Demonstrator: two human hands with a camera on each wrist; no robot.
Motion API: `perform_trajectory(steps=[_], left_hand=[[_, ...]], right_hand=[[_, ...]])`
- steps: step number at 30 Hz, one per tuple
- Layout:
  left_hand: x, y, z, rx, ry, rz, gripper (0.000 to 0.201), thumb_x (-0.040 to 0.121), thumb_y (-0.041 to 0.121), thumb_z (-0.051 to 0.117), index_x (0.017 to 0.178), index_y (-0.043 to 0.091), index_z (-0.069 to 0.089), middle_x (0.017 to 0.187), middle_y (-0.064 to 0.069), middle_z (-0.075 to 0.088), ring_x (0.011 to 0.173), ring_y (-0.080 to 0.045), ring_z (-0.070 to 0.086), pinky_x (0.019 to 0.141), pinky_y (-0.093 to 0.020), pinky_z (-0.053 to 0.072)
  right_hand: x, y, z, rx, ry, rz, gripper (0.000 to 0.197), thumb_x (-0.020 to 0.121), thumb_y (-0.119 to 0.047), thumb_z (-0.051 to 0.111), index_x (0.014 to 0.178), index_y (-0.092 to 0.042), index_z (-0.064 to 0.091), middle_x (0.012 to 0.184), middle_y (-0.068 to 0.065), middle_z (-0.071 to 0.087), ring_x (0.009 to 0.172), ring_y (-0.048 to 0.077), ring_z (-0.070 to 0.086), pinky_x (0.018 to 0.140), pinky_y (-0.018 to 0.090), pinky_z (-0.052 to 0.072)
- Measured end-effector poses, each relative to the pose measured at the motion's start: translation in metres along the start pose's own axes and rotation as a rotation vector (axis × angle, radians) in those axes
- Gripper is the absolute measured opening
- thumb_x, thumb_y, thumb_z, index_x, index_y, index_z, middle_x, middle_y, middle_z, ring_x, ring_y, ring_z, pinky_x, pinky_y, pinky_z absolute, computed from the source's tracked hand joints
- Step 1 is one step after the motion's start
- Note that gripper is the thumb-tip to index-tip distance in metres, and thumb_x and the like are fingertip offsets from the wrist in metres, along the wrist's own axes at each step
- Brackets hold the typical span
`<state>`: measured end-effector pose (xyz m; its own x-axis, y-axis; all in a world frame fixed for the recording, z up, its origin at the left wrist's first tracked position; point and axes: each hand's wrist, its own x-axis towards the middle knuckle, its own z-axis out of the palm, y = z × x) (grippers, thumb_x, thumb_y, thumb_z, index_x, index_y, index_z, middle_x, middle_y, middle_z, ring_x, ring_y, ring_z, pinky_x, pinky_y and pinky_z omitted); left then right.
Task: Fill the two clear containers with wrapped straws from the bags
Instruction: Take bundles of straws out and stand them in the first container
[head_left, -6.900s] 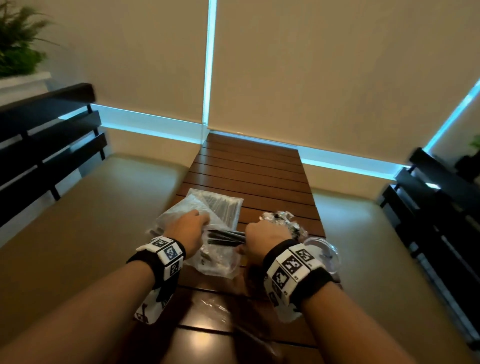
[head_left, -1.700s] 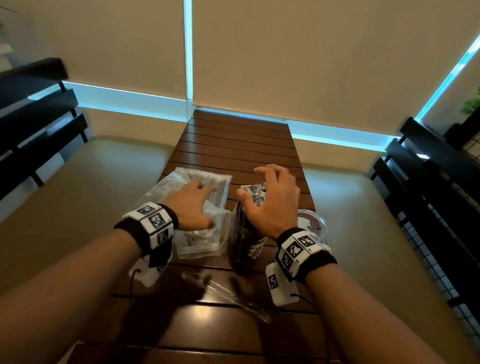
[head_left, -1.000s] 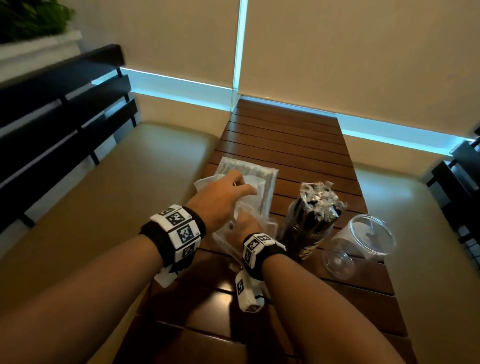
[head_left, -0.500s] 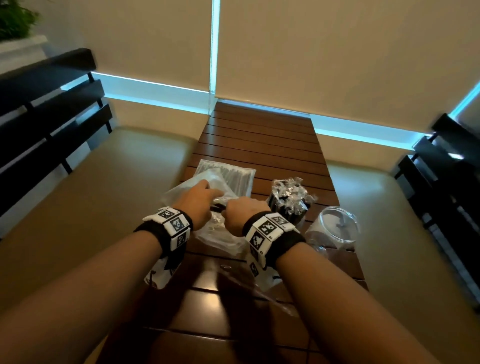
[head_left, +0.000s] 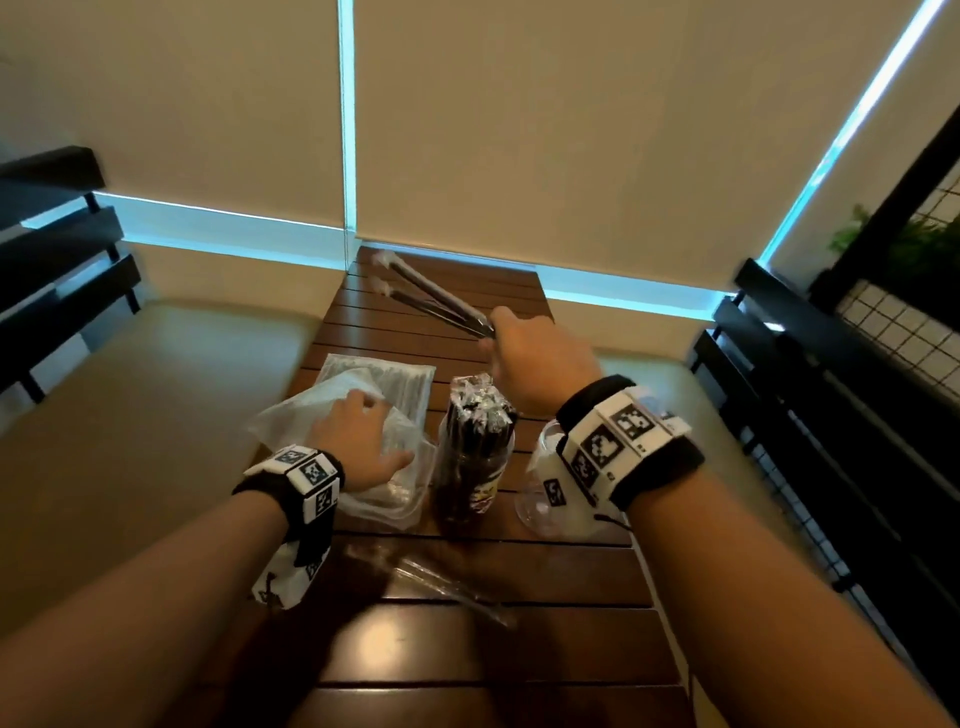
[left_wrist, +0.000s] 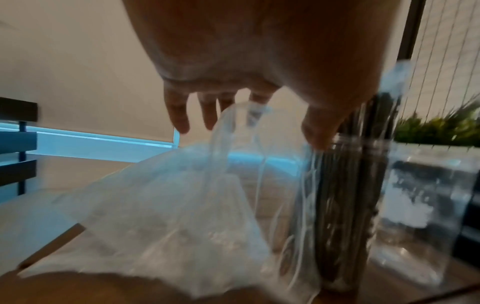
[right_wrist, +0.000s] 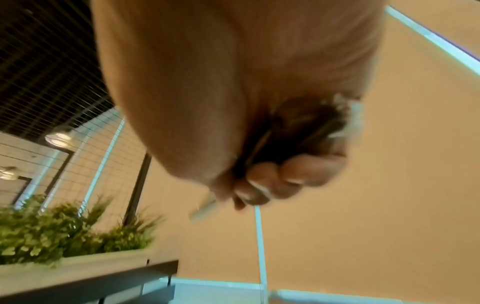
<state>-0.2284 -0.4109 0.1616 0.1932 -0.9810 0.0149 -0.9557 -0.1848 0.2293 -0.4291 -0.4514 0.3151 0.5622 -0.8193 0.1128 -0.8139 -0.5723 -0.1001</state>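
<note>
Two wrapped straws pinched in right hand, fingers curled tight round their near ends; long axis running from the fist at frame centre up-left toward the far table edge, wrapper tips fanned apart at upper centre. Right wrist view confirms the fist closed on dark shafts, one pale wrapper end poking out below the knuckles. Full container directly below and slightly left of that fist, upright, packed with dark straws, crinkled wrapper tops bunched at the rim. Empty container just right of it, clear, mostly hidden behind the right wristband. Judging by layout, next drop needs straws swung upright, then lowered into the empty one, closer to the right hand. Left hand flat on the open bag at centre left, fingers spread and relaxed, pressing, not gripping. Second bag behind, sealed-looking, dark straws inside. Slatted wooden table underneath.
</note>
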Motion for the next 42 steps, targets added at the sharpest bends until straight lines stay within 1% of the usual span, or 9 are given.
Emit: perform_trajectory(steps=[3,6,9,11,15,19,25,35,42], left_hand=[[0.0,0.016,-0.036,-0.374,0.18,0.063,0.065,0.076,0.05,0.058,0.136,0.026,0.049,0.138,-0.003,0.045,0.128,-0.024,0.043,0.106,-0.044,0.038],[-0.001,0.029,-0.075,-1.17,0.041,0.048,0.035,0.083,0.036,0.064,0.114,0.021,0.057,0.12,-0.004,0.064,0.114,-0.024,0.06,0.099,-0.044,0.045],[-0.002,0.043,-0.099,-1.534,0.008,-0.039,0.008,0.1,0.023,0.05,0.101,0.015,0.052,0.114,-0.013,0.067,0.109,-0.026,0.065,0.09,-0.04,0.052],[0.0,0.05,-0.106,-1.525,0.052,-0.066,0.014,0.103,0.015,0.041,0.091,0.015,0.048,0.107,-0.012,0.068,0.108,-0.026,0.065,0.086,-0.037,0.054],[0.01,0.048,-0.11,-1.316,0.161,-0.009,0.019,0.104,0.016,0.037,0.089,0.021,0.047,0.101,-0.006,0.07,0.104,-0.014,0.061,0.102,-0.048,0.042],[0.019,0.048,-0.107,-1.277,0.221,-0.036,0.018,0.104,0.017,0.037,0.092,0.027,0.047,0.103,0.0,0.069,0.105,-0.007,0.059,0.105,-0.053,0.038],[0.028,0.067,-0.076,-1.325,0.176,-0.041,0.017,0.103,0.017,0.04,0.093,0.026,0.05,0.105,0.001,0.068,0.106,-0.012,0.059,0.101,-0.056,0.044],[0.04,0.085,-0.06,-1.378,0.224,-0.128,0.013,0.103,0.019,0.038,0.101,0.025,0.049,0.101,0.001,0.068,0.094,-0.004,0.06,0.096,-0.05,0.05],[0.038,0.086,-0.053,-1.415,0.228,-0.214,0.013,0.103,0.022,0.038,0.103,0.029,0.048,0.097,0.006,0.067,0.087,-0.005,0.058,0.092,-0.054,0.05]], right_hand=[[0.001,-0.005,0.041,0.219,0.043,-0.033,0.013,0.103,-0.034,0.04,0.098,-0.023,0.037,0.073,-0.01,0.048,0.064,0.016,0.051,0.055,0.032,0.037],[0.006,-0.016,0.08,0.291,0.076,-0.027,0.013,0.102,-0.033,0.038,0.1,-0.02,0.041,0.077,-0.009,0.052,0.069,0.021,0.053,0.064,0.036,0.04],[0.014,-0.033,0.102,0.366,0.157,-0.096,0.014,0.101,-0.031,0.04,0.104,-0.018,0.045,0.082,-0.002,0.059,0.072,0.024,0.058,0.069,0.043,0.047],[0.018,-0.038,0.107,0.294,0.176,-0.114,0.02,0.1,-0.035,0.041,0.109,-0.018,0.047,0.094,0.002,0.063,0.085,0.027,0.06,0.08,0.047,0.047],[0.023,-0.016,0.112,0.01,0.265,0.029,0.061,0.08,-0.074,0.047,0.121,-0.029,0.045,0.124,0.001,0.051,0.115,0.025,0.047,0.095,0.049,0.04],[0.024,0.013,0.137,0.208,0.038,0.301,0.11,0.057,-0.083,0.065,0.146,-0.039,0.02,0.159,0.011,0.013,0.145,0.04,0.017,0.11,0.066,0.025],[0.026,0.021,0.16,0.537,0.279,0.314,0.066,0.066,-0.049,0.079,0.122,-0.034,0.047,0.128,-0.001,0.046,0.109,0.022,0.057,0.086,0.04,0.054],[0.03,0.039,0.163,0.569,0.256,0.145,0.053,0.08,-0.021,0.072,0.127,-0.026,0.05,0.132,-0.001,0.047,0.111,0.012,0.049,0.089,0.03,0.045],[0.029,0.044,0.159,0.598,0.155,0.101,0.072,0.07,-0.047,0.082,0.129,-0.027,0.045,0.132,-0.003,0.038,0.111,0.009,0.04,0.091,0.026,0.039]])
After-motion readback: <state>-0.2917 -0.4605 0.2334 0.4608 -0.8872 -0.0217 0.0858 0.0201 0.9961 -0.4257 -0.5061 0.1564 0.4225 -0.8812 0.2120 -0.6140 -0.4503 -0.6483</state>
